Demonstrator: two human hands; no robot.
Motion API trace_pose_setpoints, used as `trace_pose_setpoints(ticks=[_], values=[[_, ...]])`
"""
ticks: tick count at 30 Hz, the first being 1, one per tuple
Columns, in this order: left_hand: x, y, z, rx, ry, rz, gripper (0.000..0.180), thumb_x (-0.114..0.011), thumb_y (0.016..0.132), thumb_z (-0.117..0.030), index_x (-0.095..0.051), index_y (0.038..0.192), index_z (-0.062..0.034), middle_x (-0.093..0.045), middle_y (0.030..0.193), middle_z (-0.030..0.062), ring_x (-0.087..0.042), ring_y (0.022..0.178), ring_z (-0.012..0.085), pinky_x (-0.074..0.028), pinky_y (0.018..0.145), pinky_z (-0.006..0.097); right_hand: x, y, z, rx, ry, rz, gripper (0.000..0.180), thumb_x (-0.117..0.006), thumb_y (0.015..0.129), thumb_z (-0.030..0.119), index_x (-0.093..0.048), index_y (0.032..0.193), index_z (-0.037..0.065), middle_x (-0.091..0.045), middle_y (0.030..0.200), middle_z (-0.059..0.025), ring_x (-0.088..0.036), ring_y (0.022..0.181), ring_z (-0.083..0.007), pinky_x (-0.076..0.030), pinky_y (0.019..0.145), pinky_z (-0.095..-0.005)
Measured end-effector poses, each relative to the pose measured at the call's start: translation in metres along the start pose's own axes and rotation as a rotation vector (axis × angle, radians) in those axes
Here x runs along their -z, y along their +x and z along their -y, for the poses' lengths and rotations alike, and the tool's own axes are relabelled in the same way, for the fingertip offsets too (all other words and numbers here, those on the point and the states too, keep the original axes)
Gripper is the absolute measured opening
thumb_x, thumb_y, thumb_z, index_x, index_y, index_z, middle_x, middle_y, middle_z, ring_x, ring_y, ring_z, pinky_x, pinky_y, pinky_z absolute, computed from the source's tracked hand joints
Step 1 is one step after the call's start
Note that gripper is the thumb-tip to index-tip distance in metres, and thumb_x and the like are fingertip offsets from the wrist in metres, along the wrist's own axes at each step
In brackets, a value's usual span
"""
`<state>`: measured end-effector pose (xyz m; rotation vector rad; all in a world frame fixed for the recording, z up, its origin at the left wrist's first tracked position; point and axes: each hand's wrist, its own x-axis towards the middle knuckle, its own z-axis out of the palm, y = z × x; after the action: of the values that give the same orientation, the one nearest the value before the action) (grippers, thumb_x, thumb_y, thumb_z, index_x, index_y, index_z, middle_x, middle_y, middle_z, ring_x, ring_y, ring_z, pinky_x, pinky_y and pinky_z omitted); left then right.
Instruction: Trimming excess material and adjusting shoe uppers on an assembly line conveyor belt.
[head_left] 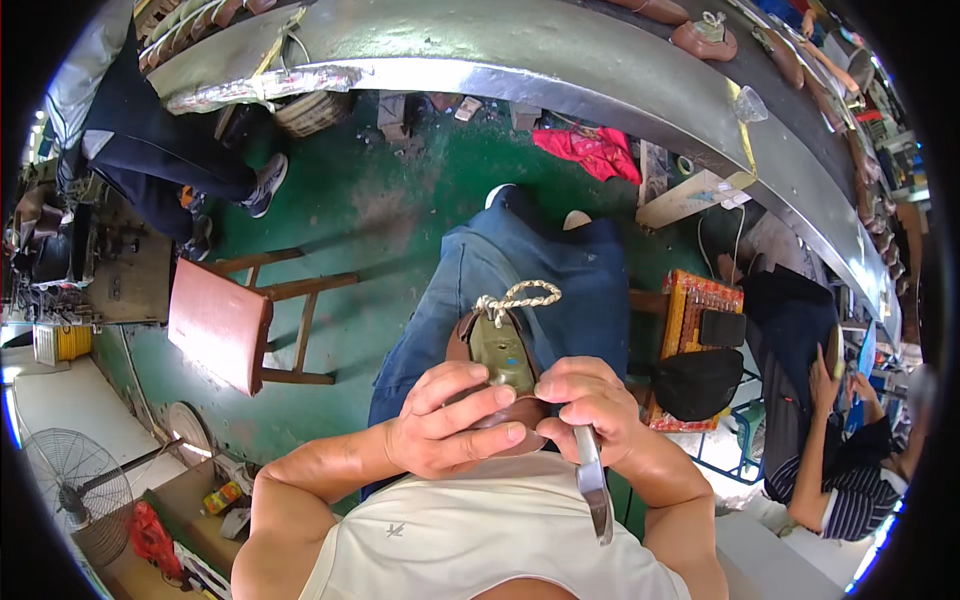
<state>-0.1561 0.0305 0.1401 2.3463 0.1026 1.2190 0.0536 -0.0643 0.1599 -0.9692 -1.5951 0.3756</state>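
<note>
A brown leather shoe upper (520, 412) sits over an olive-green shoe last (500, 355) held close to my chest, above my lap. A twisted cord loop (530, 296) is tied at the last's far end. My left hand (455, 415) wraps the shoe from the left, fingers laid across the brown leather. At the shoe's right edge, my right hand (592, 405) pinches with thumb and forefinger. The same hand also grips a shiny metal hand tool (594, 485) whose flared end points toward me; its other end is hidden in my fingers.
A long metal-edged bench (450, 85) curves across the far side, with brown shoes (705, 40) on it. A stool with a reddish seat (220, 325) stands left. Another person (810, 400) sits at right, beside a beaded seat (690, 300); someone stands far left. A fan (70, 490) is near left.
</note>
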Motion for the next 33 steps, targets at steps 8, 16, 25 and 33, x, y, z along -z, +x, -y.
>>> trace_pose_setpoints(ticks=[8, 16, 25, 33], values=[[0.004, -0.008, 0.004, -0.123, 0.118, 0.062, 0.049, -0.079, 0.073, -0.012, -0.07, 0.12, -0.0169, -0.062, 0.133, 0.0064, -0.053, 0.115, 0.0305, -0.047, 0.079, 0.04, 0.007, 0.0, -0.006, 0.129, -0.051, 0.099, 0.038, -0.086, 0.078, 0.013, -0.056, 0.101, 0.005, -0.07, 0.111, -0.0164, -0.069, 0.098, -0.0345, -0.058, 0.077, -0.0424], [-0.005, -0.009, 0.01, -0.032, 0.033, -0.056, 0.046, -0.084, 0.074, -0.022, -0.073, 0.119, -0.0227, -0.051, 0.144, 0.0158, -0.049, 0.126, 0.0353, -0.043, 0.101, 0.051, -0.013, 0.021, -0.046, -0.051, 0.367, 0.171, 0.052, -0.078, 0.089, 0.02, -0.043, 0.125, 0.007, -0.057, 0.136, -0.0262, -0.058, 0.126, -0.0461, -0.046, 0.104, -0.0568], [-0.002, 0.005, 0.016, 0.212, -0.274, 0.083, 0.084, -0.094, 0.068, -0.027, -0.05, 0.139, -0.0197, -0.025, 0.153, 0.0407, -0.033, 0.14, 0.0618, -0.03, 0.112, 0.072, -0.031, 0.021, -0.052, -0.146, 0.512, -0.002, 0.04, -0.062, 0.1, 0.019, -0.043, 0.127, -0.003, -0.062, 0.123, -0.0267, -0.064, 0.112, -0.0362, -0.05, 0.098, -0.0478], [-0.017, -0.001, 0.013, 0.197, -0.203, -0.019, 0.082, -0.093, 0.068, -0.02, -0.05, 0.138, -0.0173, -0.03, 0.151, 0.0406, -0.037, 0.138, 0.0613, -0.032, 0.111, 0.072, -0.026, 0.019, -0.053, -0.263, 0.38, 0.022, 0.034, -0.064, 0.098, 0.017, -0.047, 0.122, 0.001, -0.067, 0.119, -0.0202, -0.068, 0.104, -0.0286, -0.053, 0.09, -0.0379]])
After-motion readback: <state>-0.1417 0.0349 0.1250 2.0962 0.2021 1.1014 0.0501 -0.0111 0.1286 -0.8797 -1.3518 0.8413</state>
